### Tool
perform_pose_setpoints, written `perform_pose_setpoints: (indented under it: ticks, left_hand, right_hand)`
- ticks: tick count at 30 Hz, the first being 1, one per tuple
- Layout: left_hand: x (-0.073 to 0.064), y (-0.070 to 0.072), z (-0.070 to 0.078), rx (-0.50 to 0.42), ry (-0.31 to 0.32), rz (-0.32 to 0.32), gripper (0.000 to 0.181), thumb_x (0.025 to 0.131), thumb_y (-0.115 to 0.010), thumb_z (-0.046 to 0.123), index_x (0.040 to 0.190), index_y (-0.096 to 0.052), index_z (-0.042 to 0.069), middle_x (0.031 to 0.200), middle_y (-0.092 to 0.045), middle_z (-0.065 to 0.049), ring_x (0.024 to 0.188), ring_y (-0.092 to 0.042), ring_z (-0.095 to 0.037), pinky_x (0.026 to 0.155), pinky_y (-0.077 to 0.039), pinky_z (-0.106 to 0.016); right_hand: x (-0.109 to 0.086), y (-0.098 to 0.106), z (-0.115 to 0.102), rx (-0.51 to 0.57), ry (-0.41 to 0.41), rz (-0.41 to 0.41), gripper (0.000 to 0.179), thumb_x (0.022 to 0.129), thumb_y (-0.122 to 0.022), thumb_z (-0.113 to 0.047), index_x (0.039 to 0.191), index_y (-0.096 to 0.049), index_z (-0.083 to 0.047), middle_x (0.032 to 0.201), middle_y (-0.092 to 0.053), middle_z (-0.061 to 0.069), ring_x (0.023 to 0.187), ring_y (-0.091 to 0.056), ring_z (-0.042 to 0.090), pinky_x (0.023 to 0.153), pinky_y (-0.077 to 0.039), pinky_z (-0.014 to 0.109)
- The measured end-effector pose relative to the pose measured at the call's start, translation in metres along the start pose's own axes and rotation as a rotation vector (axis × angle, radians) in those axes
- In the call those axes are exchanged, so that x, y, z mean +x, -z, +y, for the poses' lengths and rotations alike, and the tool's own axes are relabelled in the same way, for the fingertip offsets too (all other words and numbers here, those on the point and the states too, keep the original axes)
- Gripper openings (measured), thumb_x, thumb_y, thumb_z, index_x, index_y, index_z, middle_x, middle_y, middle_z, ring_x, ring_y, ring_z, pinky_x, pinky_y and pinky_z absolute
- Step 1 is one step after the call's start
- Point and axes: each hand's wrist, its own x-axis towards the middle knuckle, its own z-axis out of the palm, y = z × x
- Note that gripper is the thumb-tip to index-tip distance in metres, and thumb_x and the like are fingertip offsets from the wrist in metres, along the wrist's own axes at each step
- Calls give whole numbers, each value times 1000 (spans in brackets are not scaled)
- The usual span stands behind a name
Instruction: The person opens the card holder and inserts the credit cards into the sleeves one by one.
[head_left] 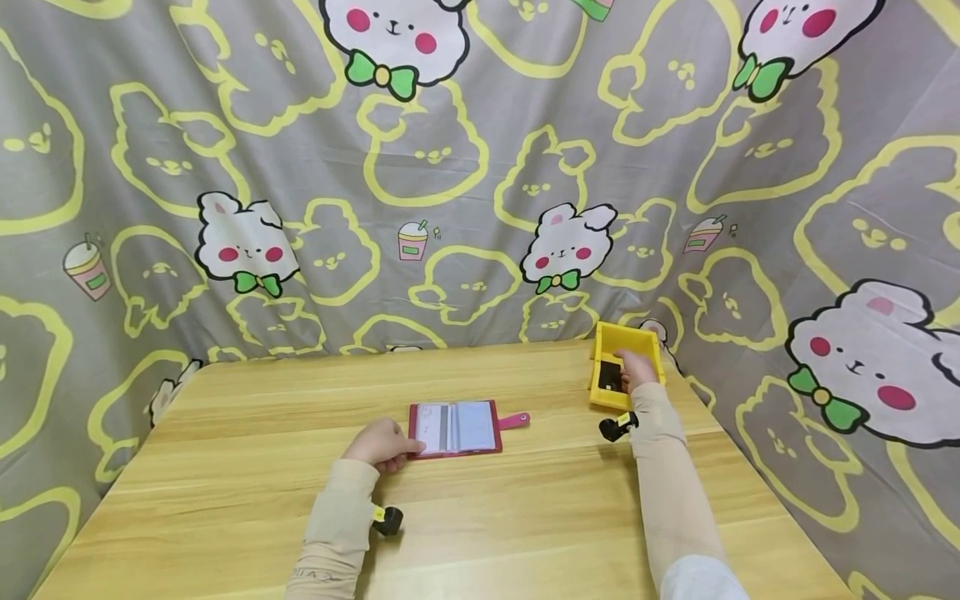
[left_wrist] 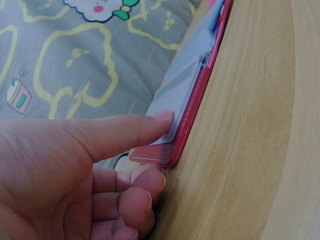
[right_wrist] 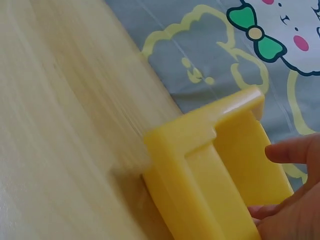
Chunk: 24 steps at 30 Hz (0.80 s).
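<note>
An open card holder [head_left: 474,427] with a red-pink cover and clear sleeves lies on the table, its pink snap strap [head_left: 514,420] pointing right. My left hand [head_left: 382,445] pinches its near left corner. In the left wrist view the thumb [left_wrist: 162,120] presses on the sleeves and the curled fingers sit at the cover's edge. At the back right, my right hand [head_left: 636,369] reaches into a yellow plastic bin [head_left: 628,337], beside a flat black item [head_left: 611,377] inside it. In the right wrist view the thumb [right_wrist: 287,151] stands apart from the fingers, whose tips the bin wall partly hides.
The wooden table [head_left: 247,467] ends at a grey patterned curtain [head_left: 450,175] behind and to the right. The yellow bin stands near the back right corner, close to the curtain. Each wrist carries a small black camera [head_left: 388,522].
</note>
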Motion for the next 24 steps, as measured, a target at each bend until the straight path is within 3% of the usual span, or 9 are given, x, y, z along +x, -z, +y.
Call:
perform_pose_setpoints:
  ticks: [1, 6, 11, 14, 17, 18, 21, 24]
  left_hand:
    - [0, 0, 0, 0, -1, 0, 34, 82, -77, 29, 64, -55, 11, 50, -51, 1, 43, -43, -8, 40, -32, -19]
    - [-1, 0, 0, 1, -6, -2, 34, 82, -77, 29, 62, -56, 11, 49, -50, 1, 43, -43, -8, 40, -32, -19]
    - [-3, -1, 2, -8, -5, -6, 34, 82, -77, 28, 62, -56, 11, 50, -51, 1, 43, -44, -8, 40, -32, -19]
    - [-3, -1, 2, -7, -3, -9, 34, 83, -77, 28, 62, -56, 11, 50, -51, 1, 44, -44, -8, 40, -32, -19]
    - [-3, -1, 2, -3, 0, -10, 34, 83, -76, 29, 62, -56, 11, 50, -51, 1, 43, -43, -8, 40, -32, -20]
    - [-2, 0, 2, 0, -1, -8, 35, 83, -76, 29, 61, -55, 11, 50, -51, 1, 43, -43, -8, 40, -32, -20]
    - [-2, 0, 2, 4, -1, -6, 35, 82, -76, 29, 61, -55, 11, 49, -50, 1, 43, -43, -8, 40, -31, -20]
    - [-2, 1, 2, 3, -3, -6, 35, 82, -76, 29, 61, -55, 11, 49, -50, 1, 43, -43, -8, 40, -31, -19]
  right_hand:
    - [0, 0, -1, 12, -8, 3, 70, 94, -51, -31, 154, -22, -8, 141, -37, 17, 103, -44, 22, 84, -43, 31]
    - [-7, 1, -4, 55, -31, 4, 67, 94, -52, -29, 152, -24, -10, 132, -40, 13, 74, -41, 13, 68, -39, 24]
    - [-8, 5, -5, -12, -38, -15, 63, 95, -51, -30, 150, -27, -11, 97, -42, 4, 56, -37, 8, 60, -38, 22]
    - [-6, 7, -4, -70, -32, -23, 65, 95, -51, -30, 151, -26, -10, 101, -47, 9, 54, -36, 8, 57, -38, 22]
    - [-4, 7, -5, -74, -29, -39, 70, 93, -54, -30, 153, -24, -9, 131, -46, 23, 60, -38, 9, 60, -38, 23]
    - [-3, 8, -4, -60, -26, -49, 71, 91, -57, -30, 152, -26, -8, 134, -44, 27, 61, -39, 11, 59, -38, 23]
    - [-3, 7, -5, -42, -22, -60, 71, 90, -58, -29, 150, -28, -4, 127, -48, 27, 67, -43, 12, 62, -40, 23]
    - [-5, 5, -5, -31, -16, -47, 66, 90, -56, -27, 146, -31, -2, 116, -50, 18, 71, -46, 12, 64, -42, 22]
